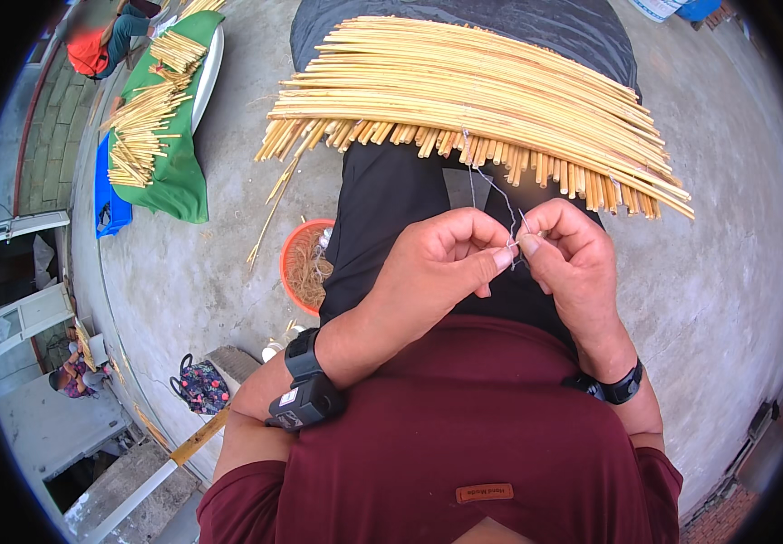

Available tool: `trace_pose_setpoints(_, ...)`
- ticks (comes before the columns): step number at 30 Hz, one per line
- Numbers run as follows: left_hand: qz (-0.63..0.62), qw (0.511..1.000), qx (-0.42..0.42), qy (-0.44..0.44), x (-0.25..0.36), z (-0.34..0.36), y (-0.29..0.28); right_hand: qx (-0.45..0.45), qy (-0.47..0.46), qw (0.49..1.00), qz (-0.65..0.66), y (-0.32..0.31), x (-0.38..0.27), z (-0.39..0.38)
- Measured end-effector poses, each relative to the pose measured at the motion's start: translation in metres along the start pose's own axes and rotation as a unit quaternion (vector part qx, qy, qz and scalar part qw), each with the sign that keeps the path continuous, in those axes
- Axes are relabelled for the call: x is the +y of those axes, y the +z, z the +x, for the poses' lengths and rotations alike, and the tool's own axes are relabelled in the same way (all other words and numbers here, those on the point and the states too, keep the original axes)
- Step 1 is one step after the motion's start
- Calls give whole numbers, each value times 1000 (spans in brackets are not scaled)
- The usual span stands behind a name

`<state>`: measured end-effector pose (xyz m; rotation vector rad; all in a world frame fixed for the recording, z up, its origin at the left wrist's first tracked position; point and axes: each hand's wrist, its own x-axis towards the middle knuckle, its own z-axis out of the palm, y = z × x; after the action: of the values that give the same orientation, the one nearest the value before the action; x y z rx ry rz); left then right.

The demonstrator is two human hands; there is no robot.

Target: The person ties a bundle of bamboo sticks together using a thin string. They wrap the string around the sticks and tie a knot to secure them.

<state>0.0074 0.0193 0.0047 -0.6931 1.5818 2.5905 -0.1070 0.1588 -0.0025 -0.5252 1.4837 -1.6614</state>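
Note:
A long bundle of pale straw stalks (469,77) lies across the dark cloth (609,54) at the top, with uneven lower ends. Thin grey thread (495,183) runs from its lower middle down to my hands. My left hand (437,267) pinches the thread between thumb and forefinger. My right hand (575,267) is closed just beside it, thumb and forefinger on the thread and a thin needle (524,220) that points upward. Both hands are over my lap, their fingertips nearly touching.
An orange basket (319,227) of tangled fibre sits left of my leg. Cut stalks lie on a green cloth (183,195) beside a blue crate (112,213). A patterned bag (201,385) is at lower left. Two other people (89,56) (75,381) sit at the left.

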Motion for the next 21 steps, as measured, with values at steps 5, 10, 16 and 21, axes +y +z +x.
trace_pose_setpoints(5,-2,1000,6,-1,-1,0,1,2,-5,1000,-5,1,1,-1)
trace_pose_setpoints(10,1,1000,12,3,-1,1,0,4,-5,1000,-14,0,2,-1)
trace_pose_setpoints(16,-6,1000,11,-1,-2,1,0,-1,-2,1000,-20,1,2,-1)
trace_pose_setpoints(21,27,999,18,-8,-2,1,0,32,-33,993,-110,3,4,1)
